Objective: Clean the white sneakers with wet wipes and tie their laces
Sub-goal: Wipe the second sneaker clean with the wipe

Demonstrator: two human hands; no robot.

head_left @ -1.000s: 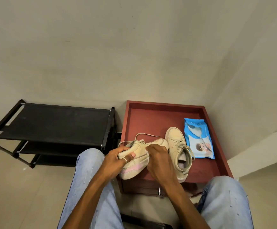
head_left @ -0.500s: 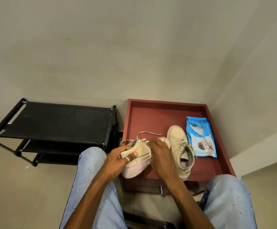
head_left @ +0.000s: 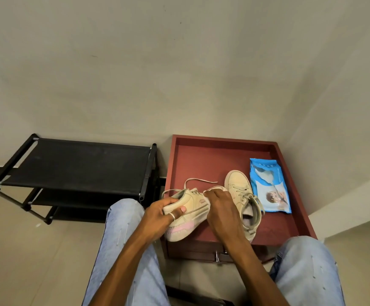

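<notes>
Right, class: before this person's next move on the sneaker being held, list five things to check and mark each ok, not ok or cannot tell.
1. Firm hold: the left hand grips the held sneaker by its side. Ok.
2. Wipe in hand: the right hand has its fingers curled at the sneaker's front, and what they pinch is hidden. Cannot tell.
3. Laces tied: a lace trails loose over the table. Not ok.
4. Wipes near: the wipes pack lies on the table beside the second sneaker. Ok.
5. Second sneaker steady: it stands upright on the table. Ok.
</notes>
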